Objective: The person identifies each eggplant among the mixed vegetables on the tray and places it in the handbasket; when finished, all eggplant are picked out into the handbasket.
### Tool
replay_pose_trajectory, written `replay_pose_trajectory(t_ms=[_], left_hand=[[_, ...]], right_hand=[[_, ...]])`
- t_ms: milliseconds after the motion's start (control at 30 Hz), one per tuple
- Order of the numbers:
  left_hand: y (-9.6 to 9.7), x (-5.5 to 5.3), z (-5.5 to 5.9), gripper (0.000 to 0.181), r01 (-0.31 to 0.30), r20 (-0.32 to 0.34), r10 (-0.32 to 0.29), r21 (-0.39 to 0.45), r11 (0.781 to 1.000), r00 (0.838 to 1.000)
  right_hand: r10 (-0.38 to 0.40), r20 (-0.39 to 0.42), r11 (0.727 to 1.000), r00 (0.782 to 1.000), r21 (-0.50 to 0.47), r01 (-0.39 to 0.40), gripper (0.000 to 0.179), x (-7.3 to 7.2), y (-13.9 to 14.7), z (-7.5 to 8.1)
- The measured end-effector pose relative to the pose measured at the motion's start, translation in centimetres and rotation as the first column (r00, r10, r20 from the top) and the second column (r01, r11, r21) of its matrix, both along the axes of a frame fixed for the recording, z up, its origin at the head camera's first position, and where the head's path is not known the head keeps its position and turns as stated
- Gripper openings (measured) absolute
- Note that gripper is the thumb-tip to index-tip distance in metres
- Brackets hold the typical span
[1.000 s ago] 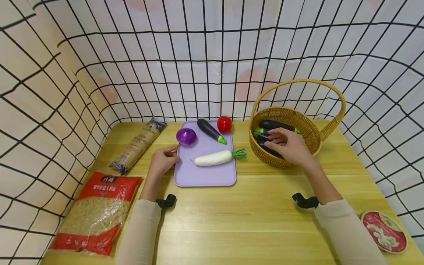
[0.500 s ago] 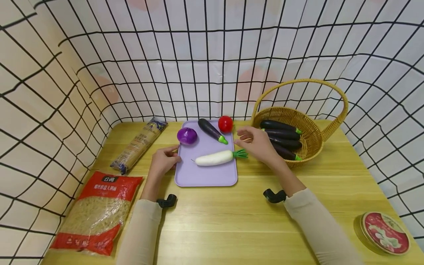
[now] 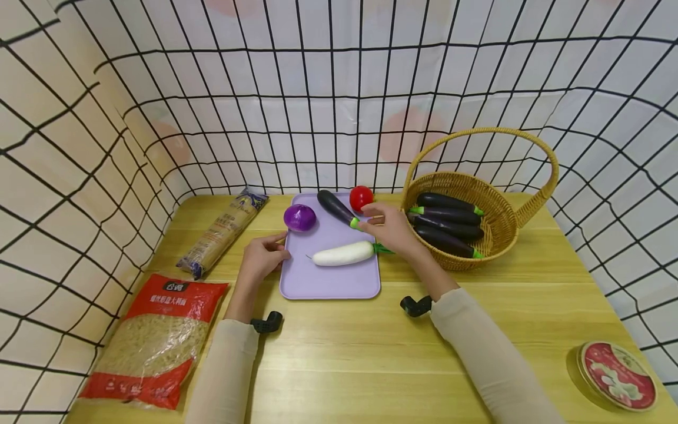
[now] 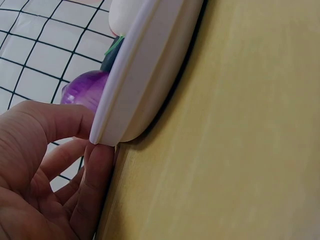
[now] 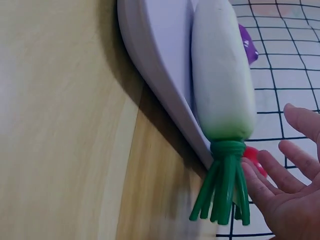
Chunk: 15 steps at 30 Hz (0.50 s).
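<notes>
My left hand (image 3: 262,257) pinches the left rim of the lavender tray (image 3: 328,285); in the left wrist view its thumb (image 4: 70,120) lies over the rim and a finger sits below. The tray bears a purple onion-like vegetable (image 3: 299,218), an eggplant (image 3: 335,206), a red tomato (image 3: 361,198) and a white radish (image 3: 344,254). My right hand (image 3: 394,229) hovers over the tray's right edge, fingers apart and holding nothing, close to the eggplant's green stem and the tomato. It hides part of the radish's green leaves (image 5: 227,185), which show in the right wrist view.
Right of the tray stands a wicker basket (image 3: 500,253) with a tall handle and several eggplants (image 3: 447,215). A long noodle pack (image 3: 222,232) and a red pasta bag (image 3: 153,341) lie at left. A round tin (image 3: 617,377) sits front right. Grid cloth surrounds the table.
My right hand has moved left, out of the basket and over the tray's right edge, with nothing in it. The left hand keeps its hold on the tray rim.
</notes>
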State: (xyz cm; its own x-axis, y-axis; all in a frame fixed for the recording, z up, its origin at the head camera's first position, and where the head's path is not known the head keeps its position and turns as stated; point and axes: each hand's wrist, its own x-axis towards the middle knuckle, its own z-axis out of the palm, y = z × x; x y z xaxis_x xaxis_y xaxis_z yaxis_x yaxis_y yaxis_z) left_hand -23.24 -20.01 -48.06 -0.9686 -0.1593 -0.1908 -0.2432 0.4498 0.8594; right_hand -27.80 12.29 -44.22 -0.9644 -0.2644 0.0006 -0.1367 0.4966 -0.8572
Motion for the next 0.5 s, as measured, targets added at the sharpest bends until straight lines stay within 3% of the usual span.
replay_pose_trajectory(t_ms=[500], left_hand=[[0.2, 0.0, 0.2, 0.058, 0.002, 0.026, -0.002, -0.009, 1.0, 1.0]], right_hand=[[-0.017, -0.017, 0.999, 1.0, 0.043, 0.017, 0.053, -1.6, -2.0, -1.0]])
